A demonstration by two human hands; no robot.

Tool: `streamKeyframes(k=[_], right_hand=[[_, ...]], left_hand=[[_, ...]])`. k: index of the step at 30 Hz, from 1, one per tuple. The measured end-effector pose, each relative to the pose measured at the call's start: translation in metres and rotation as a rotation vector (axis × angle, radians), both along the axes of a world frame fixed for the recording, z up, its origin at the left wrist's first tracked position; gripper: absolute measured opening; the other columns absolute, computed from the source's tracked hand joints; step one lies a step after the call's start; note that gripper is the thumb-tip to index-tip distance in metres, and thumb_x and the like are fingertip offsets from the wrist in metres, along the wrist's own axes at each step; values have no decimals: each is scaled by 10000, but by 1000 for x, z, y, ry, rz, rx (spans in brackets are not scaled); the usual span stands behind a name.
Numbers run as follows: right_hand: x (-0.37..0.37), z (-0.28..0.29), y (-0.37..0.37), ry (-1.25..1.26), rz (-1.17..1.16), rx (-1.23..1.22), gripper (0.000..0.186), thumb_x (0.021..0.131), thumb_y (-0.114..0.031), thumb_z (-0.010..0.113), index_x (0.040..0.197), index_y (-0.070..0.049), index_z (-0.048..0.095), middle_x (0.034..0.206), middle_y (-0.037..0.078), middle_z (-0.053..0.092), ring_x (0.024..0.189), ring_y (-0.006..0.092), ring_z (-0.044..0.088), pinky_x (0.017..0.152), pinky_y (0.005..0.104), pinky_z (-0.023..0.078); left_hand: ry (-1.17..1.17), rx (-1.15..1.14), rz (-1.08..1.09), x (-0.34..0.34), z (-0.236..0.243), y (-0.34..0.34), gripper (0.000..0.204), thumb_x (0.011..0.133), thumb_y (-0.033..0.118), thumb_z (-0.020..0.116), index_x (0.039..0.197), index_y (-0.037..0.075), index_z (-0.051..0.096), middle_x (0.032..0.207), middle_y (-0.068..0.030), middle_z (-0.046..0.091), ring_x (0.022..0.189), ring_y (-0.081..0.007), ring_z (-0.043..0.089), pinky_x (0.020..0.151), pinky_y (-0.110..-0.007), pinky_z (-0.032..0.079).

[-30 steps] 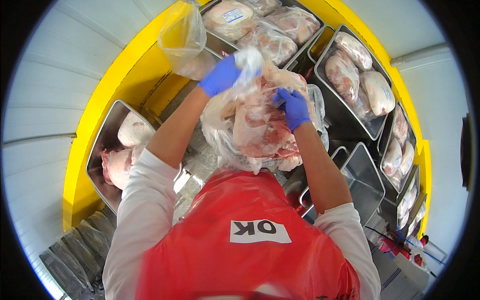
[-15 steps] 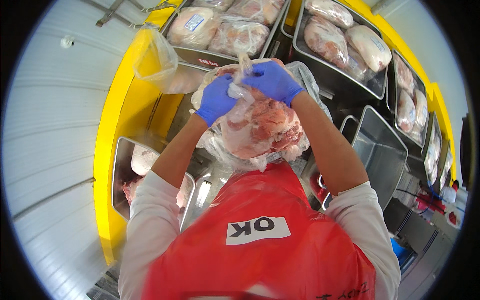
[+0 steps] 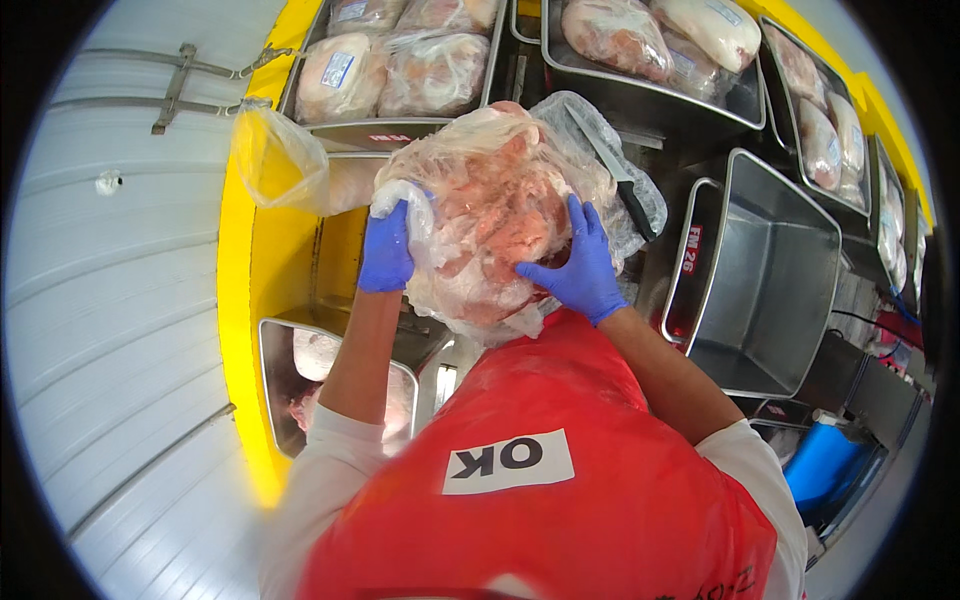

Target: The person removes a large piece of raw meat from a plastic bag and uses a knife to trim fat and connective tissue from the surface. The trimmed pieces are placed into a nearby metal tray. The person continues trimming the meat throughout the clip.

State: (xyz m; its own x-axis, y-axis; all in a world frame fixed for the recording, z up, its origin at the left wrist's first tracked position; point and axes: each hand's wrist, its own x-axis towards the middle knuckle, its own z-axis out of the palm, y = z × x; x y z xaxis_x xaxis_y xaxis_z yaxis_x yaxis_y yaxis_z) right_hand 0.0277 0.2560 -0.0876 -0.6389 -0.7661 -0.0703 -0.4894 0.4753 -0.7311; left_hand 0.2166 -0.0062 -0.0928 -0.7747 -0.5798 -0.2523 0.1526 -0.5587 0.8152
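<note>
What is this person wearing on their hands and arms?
Both the left hand and the right hand wear thin blue disposable gloves that end at the wrist. The forearms are bare below them. White sleeves are pushed up to about the elbows. A red apron covers the chest, with a white rectangular label bearing black letters.

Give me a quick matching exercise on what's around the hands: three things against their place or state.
Things:
1. bag of raw meat
2. empty steel tub
3. loose clear bag

Places or states:
A. hanging at the yellow frame, upper left
B. gripped between left hand and right hand
C. to the right, nothing inside

Pairs: 1-B, 2-C, 3-A
</note>
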Motion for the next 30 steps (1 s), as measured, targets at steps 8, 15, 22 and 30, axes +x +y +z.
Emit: streamKeyframes(k=[8, 15, 22, 30], right_hand=[[-39, -25, 5, -235, 120, -118, 1141, 654, -382, 963, 1617, -168, 390, 1612, 292, 381, 1473, 455, 417, 1196, 478, 404], [-76, -28, -22, -341, 205, -28, 1000, 749, -329, 896, 1615, -234, 406, 1580, 255, 452, 1416, 427, 494, 1170, 448, 439], [-46, -63, 19, -411, -137, -261, 1012, 820, -359, 886, 1608, -13, 354, 1523, 248, 509, 1366, 347, 559, 1143, 413, 457], [2, -57, 79, -1518, -403, 111, 915, 876, -513, 836, 1518, 9, 447, 1358, 132, 654, 1144, 205, 654, 993, 398, 529]], left_hand=[[51, 233, 31, 10, -1, 19, 191, 1110, 320, 468, 1088, 189, 606, 1023, 17, 590, 966, -148, 587, 862, -338, 496], [-43, 55, 88, 16, -4, 25, 219, 1088, 324, 513, 1159, 162, 643, 1058, -14, 636, 983, -187, 627, 871, -352, 518], [-540, -904, 155, -1, 25, 7, 138, 997, 140, 674, 1070, 38, 732, 994, -54, 745, 887, -193, 703, 800, -342, 556], [-455, -1131, 70, -44, -18, -106, 318, 941, 169, 754, 1189, -26, 714, 1108, -105, 763, 995, -198, 713, 885, -364, 559]])
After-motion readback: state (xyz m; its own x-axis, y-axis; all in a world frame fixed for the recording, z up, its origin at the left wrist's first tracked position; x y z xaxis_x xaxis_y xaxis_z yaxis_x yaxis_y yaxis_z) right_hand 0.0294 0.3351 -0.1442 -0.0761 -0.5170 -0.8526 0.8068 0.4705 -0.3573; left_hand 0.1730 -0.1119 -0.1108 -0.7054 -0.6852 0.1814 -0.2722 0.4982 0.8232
